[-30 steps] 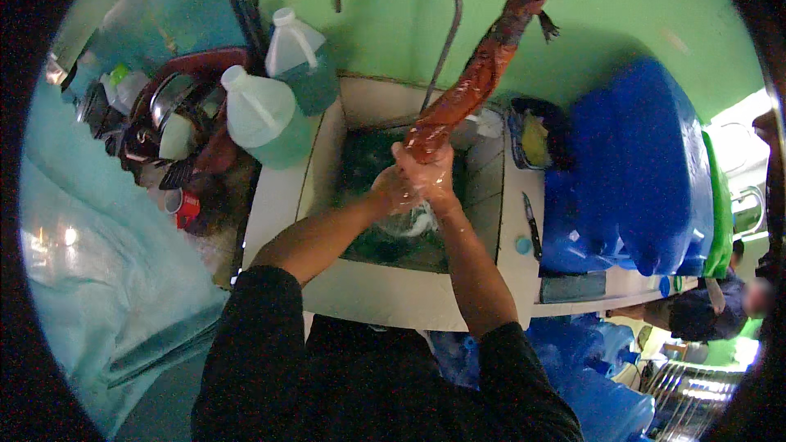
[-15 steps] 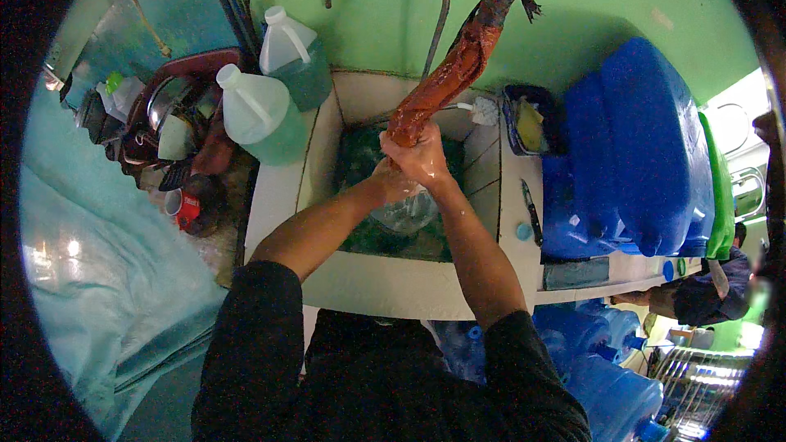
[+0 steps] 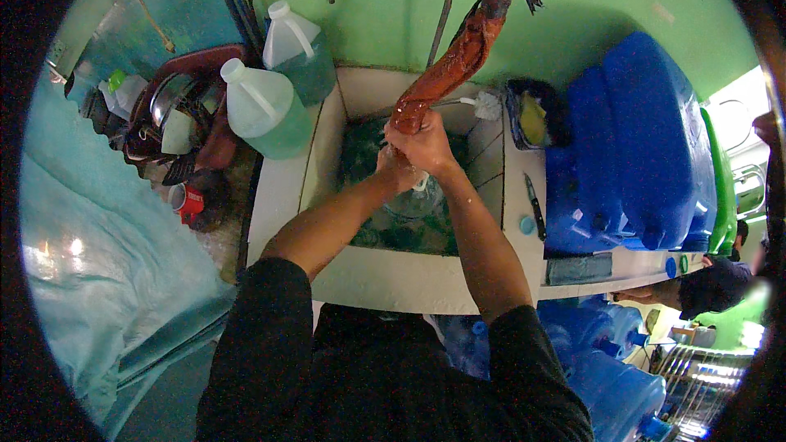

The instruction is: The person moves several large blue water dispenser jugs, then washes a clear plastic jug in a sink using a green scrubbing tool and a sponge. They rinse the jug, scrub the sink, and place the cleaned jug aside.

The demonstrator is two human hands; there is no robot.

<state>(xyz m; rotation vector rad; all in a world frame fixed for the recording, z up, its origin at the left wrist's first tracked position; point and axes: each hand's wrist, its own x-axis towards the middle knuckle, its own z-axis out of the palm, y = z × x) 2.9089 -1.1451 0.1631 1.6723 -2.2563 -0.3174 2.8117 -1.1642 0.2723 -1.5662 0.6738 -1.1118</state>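
Note:
A thick hose wrapped in wet orange-brown cloth slants down from the upper right, over a tiled sink. My right hand is closed around its lower end. Just below, my left hand is curled against the right, its fingers mostly hidden, so what it grips cannot be made out. Both hands are wet. Under them, in the dark green water of the sink, a clear rounded shape shows; whether it is a vessel or splashing water is unclear.
On the left stand two jugs of green liquid and a reddish basin of dishes. A knife, a dark sponge basket and big blue containers line the right. A curved metal faucet rises behind. Another person is far right.
My hands stay at the hose's end and shift only slightly. The clear rounded shape beneath them looks smaller and less distinct. The whole view has tilted a little.

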